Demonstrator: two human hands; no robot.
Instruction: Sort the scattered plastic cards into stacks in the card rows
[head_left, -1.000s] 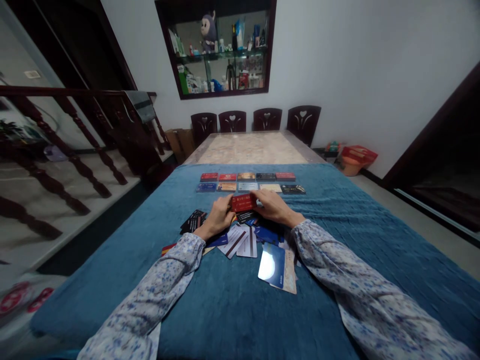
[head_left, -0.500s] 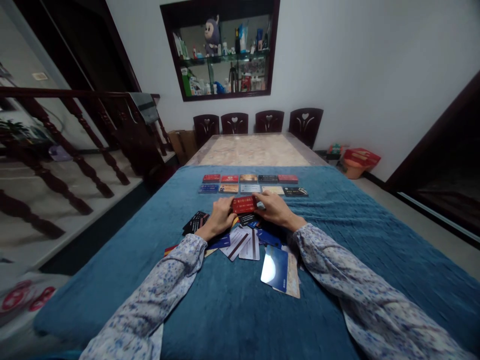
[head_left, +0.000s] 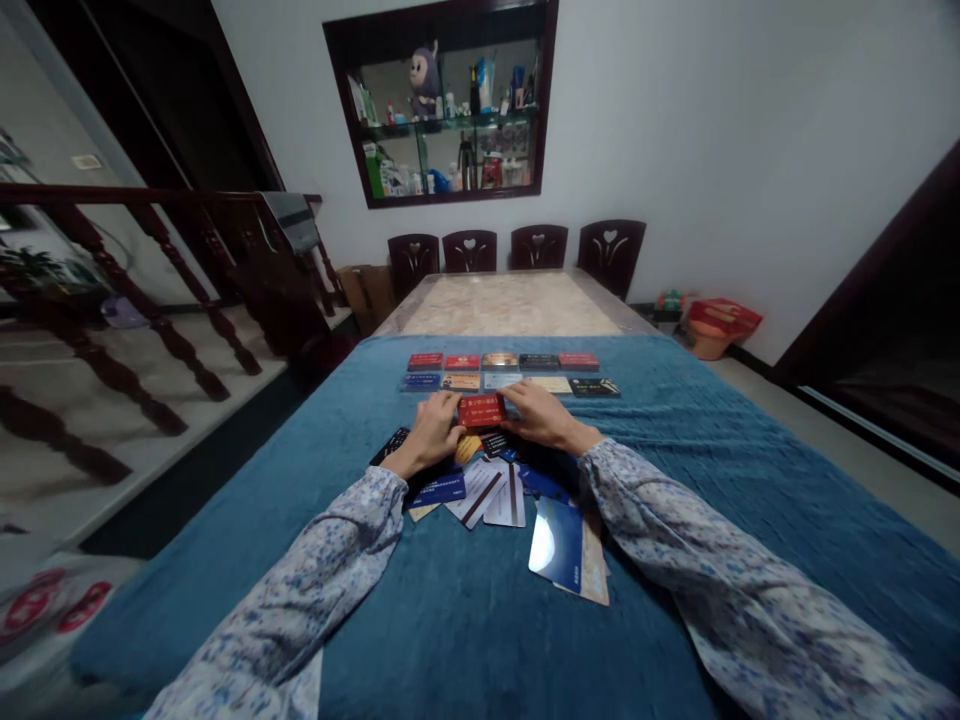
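Observation:
A red card (head_left: 481, 411) with pale lettering is held level between my two hands, above a loose pile of cards. My left hand (head_left: 432, 432) pinches its left end, and my right hand (head_left: 546, 415) grips its right end. Beneath lie white cards with dark stripes (head_left: 504, 497), a blue card (head_left: 442, 488), an orange card (head_left: 468, 448) and black cards (head_left: 391, 444). Nearer my right sleeve, a shiny blue card (head_left: 556, 545) overlaps a beige card (head_left: 595, 566). Whether the red card is single or a stack, I cannot tell.
Beyond my hands, cards stand in two rows: red, gold and dark stacks (head_left: 499, 360) behind, blue, orange, pale and black cards (head_left: 460, 382) in front. A blue cloth (head_left: 465, 640) covers the near table. Several dark chairs (head_left: 469, 252) stand at the far end.
The red card and both hands have shifted slightly left. The red card's face shows more fully now. The whole view has tilted up slightly.

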